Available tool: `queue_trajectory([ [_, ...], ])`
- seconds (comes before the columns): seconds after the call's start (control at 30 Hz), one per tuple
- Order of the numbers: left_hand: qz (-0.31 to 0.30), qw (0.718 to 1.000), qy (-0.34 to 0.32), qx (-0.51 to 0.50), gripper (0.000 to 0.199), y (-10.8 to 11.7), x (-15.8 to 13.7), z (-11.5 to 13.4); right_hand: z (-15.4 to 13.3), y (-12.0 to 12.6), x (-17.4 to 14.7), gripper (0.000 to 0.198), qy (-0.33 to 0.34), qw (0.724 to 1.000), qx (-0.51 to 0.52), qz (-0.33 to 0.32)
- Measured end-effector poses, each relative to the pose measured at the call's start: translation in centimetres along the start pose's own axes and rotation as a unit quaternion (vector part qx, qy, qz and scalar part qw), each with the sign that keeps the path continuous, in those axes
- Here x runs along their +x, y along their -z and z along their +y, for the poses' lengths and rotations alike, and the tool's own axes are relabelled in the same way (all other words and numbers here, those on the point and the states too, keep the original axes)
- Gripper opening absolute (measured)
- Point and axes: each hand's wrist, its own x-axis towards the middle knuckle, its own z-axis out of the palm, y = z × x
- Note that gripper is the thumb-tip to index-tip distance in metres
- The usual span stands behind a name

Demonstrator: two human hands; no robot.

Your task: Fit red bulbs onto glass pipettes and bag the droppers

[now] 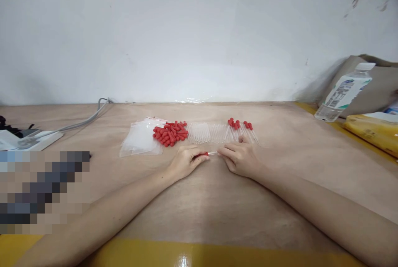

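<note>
My left hand (185, 162) pinches a red rubber dropper bulb (205, 154), whose end shows between thumb and fingers. A clear dropper tube (213, 153) joins it and runs level to my right hand (241, 158), closed around its other end. Just behind my hands lies a row of clear tubes (200, 132). A heap of loose red bulbs (170, 134) lies left of that row. At its right end are several droppers with red bulbs (236, 125) on their tubes, partly hidden by my right hand.
Clear zip bags (139, 138) lie left of the bulbs. A grey cable (83, 122) crosses the left back. At right stand a plastic bottle (345, 93) and a grey bag (377, 80), beside a yellow package (373, 131). A white wall (199, 35) closes off the back.
</note>
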Motion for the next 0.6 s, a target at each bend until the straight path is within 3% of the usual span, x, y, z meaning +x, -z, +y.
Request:
queue_trajectory([
  [0.1, 0.020, 1.000, -0.020, -0.003, 0.017, 0.00, 0.11, -0.27, -0.17, -0.16, 0.05, 0.027, 0.024, 0.999, -0.021, 0.031],
  [0.27, 0.056, 0.998, -0.040, -0.005, 0.020, 0.13, 0.25, -0.69, 0.47, -0.24, 0.29, 0.018, 0.029, 0.997, 0.031, 0.067],
  [0.6, 0.019, 0.999, -0.023, -0.030, 0.016, 0.19, 0.40, -0.59, 0.46, -0.51, 0.43, 0.019, 0.043, 0.992, 0.100, 0.060],
])
